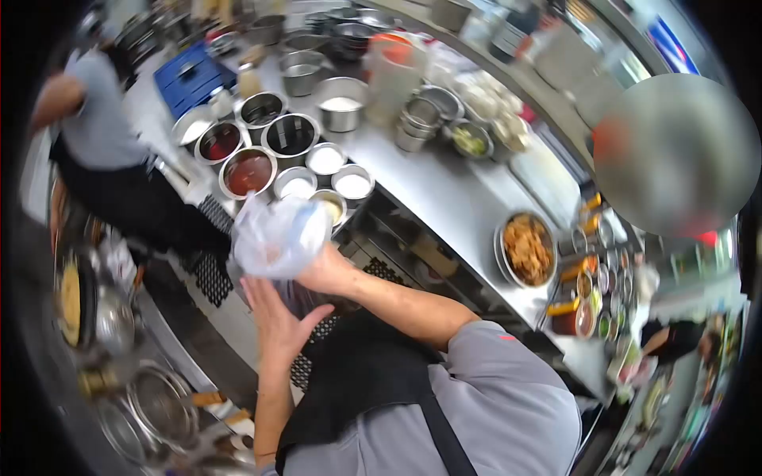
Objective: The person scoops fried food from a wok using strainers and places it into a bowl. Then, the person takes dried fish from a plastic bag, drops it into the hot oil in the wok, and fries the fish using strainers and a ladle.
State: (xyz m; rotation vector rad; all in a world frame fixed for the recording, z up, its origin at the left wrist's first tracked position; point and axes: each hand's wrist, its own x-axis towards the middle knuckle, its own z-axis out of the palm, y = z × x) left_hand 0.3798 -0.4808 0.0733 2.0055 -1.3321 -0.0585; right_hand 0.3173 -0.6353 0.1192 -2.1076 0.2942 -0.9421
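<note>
A clear, crumpled plastic bag (279,238) is held up in front of my body. My right hand (324,271) grips it, with the fingers partly covered by the plastic. Beneath the bag is my left hand (276,319), its fingers stretched out and the thumb spread away, the fingertips at the bag's lower edge. Whatever is inside the bag is not clear. Just beyond it on the counter are a pot of reddish-brown sauce (248,172), a pot of dark liquid (290,135) and small bowls of white contents (352,182).
A steel counter (429,208) runs diagonally, bearing a bowl of brown food (527,250) and a blue box (190,78). A co-worker (111,135) stands at the left. Pans and strainers (161,401) lie lower left. A blurred round object (677,156) hangs upper right.
</note>
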